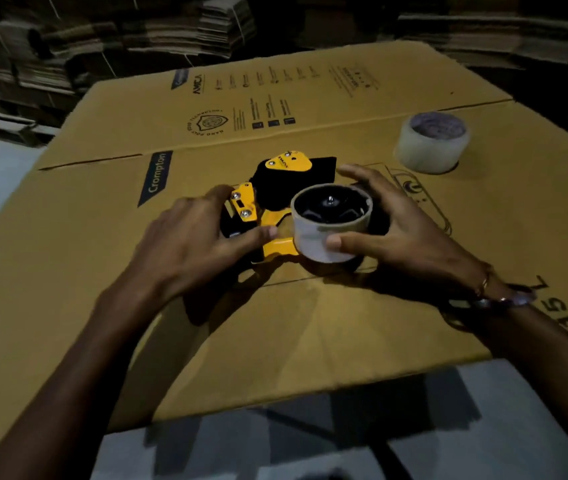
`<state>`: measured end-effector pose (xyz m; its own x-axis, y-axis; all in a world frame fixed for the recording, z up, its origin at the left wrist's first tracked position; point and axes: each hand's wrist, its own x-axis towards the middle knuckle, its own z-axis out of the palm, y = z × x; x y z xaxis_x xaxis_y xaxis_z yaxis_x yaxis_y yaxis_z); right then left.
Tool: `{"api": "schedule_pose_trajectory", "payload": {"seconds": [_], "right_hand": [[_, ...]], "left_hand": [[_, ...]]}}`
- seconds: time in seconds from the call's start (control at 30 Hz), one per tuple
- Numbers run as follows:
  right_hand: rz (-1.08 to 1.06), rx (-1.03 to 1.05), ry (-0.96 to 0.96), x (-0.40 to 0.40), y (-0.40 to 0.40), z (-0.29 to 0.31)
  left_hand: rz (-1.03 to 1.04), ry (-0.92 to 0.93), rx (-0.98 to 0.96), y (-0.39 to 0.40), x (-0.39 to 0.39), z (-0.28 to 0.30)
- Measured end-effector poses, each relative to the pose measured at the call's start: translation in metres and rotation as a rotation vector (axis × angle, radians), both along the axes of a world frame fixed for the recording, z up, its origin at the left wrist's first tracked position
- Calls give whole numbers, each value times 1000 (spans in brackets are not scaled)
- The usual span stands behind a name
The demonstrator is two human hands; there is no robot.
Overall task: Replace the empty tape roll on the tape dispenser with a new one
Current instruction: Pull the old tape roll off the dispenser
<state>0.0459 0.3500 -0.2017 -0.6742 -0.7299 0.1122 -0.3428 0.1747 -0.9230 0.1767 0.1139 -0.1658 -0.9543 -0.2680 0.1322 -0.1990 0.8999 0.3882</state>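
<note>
A yellow and black tape dispenser (277,188) lies on its side on a flattened cardboard box (206,323). A thin, nearly bare tape core (313,237) sits on the dispenser's black hub, open end up. My left hand (192,237) presses on the dispenser's yellow front part, thumb and fingers around it. My right hand (393,223) wraps the core, thumb on its near wall and fingers behind it. A full roll of clear tape (431,147) stands apart at the right, farther back.
The cardboard box bears printed text and a "Crompton" label (156,178). Stacks of flattened cartons (102,46) fill the dark background. A grey floor (414,427) shows below the box's near edge. My right wrist wears bracelets (490,289).
</note>
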Motion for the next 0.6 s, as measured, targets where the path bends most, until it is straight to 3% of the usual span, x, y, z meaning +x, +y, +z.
{"api": "schedule_pose_trajectory", "payload": {"seconds": [0.33,0.47,0.6], "right_hand": [[174,-178,-159,16,12,-9],[165,-242,-194,34,14,-7],[153,-225,-190,48,16,-5]], "left_hand": [[-209,-112,242,-11,23,4],[-212,-92,240,-8,31,-1],[-165,-78,110,-3,40,-3]]}}
